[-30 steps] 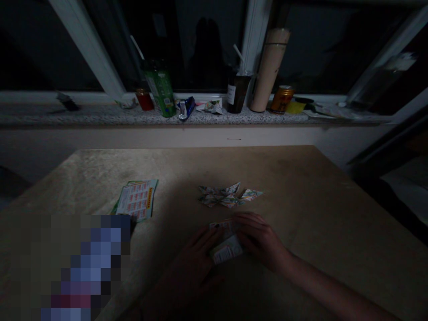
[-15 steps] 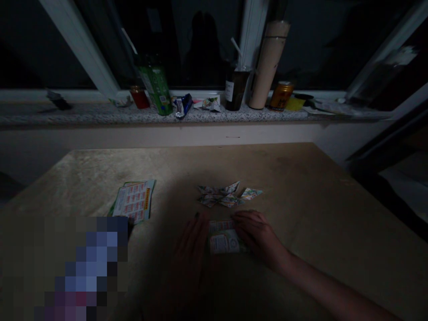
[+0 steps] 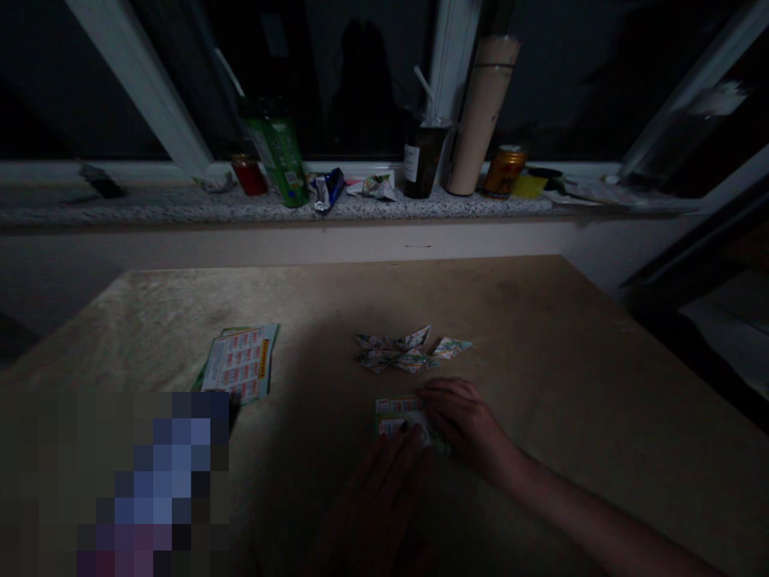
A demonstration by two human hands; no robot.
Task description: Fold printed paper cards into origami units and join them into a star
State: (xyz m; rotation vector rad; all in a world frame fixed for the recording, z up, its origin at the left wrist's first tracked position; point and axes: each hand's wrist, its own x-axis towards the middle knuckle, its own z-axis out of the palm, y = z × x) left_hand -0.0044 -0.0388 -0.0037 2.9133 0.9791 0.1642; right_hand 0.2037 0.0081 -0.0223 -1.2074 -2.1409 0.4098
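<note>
A printed paper slip [image 3: 389,405], folded over, lies on the table in front of me. My right hand [image 3: 461,417] grips its right edge, with the fingers curled together over it. Dim in shadow, my left hand [image 3: 384,477] rests flat with outstretched fingers on the slip's lower part, covering much of it. Just beyond are several folded paper pieces [image 3: 393,353] with pointed ends, and one more pointed piece [image 3: 452,347] sits at their right. To the left is a small stack of printed slips [image 3: 240,362].
The table [image 3: 541,344] meets a wall under a granite sill [image 3: 360,210]. On the sill stand a green bottle [image 3: 279,156], a dark cup with a straw [image 3: 424,160], a tall flask [image 3: 484,116] and an orange can [image 3: 505,172]. A blurred patch hides the lower left.
My left hand has moved right, from beside the slip onto its lower part. The right hand stays at the right edge.
</note>
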